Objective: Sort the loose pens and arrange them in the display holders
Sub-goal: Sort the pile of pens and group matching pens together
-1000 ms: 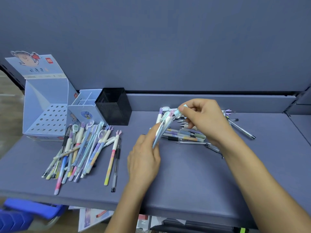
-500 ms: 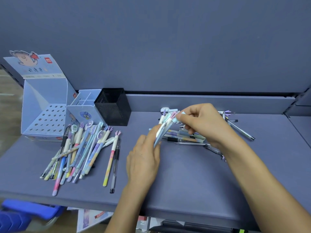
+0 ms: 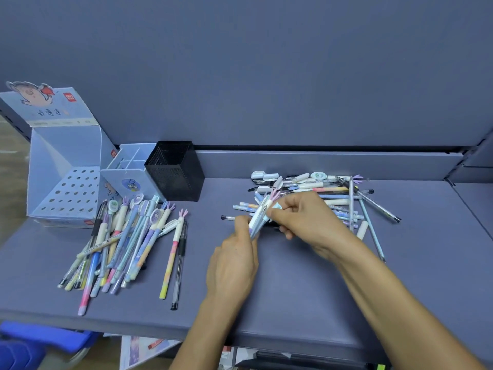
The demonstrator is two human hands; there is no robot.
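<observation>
Pastel pens (image 3: 260,216) sit pinched between my closed left hand (image 3: 234,260) and right hand (image 3: 301,217); I'd align their caps before lifting.

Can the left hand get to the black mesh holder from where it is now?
Probably yes, once freed. The left hand is shut on a small bunch of pens, but bare shelf lies between it and the black mesh holder, nothing blocking.

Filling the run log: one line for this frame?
left hand: gripping small pen bundle | right hand: pinching bundle top | holders: no pens visible | pens lie in two heaps on shelf
</observation>
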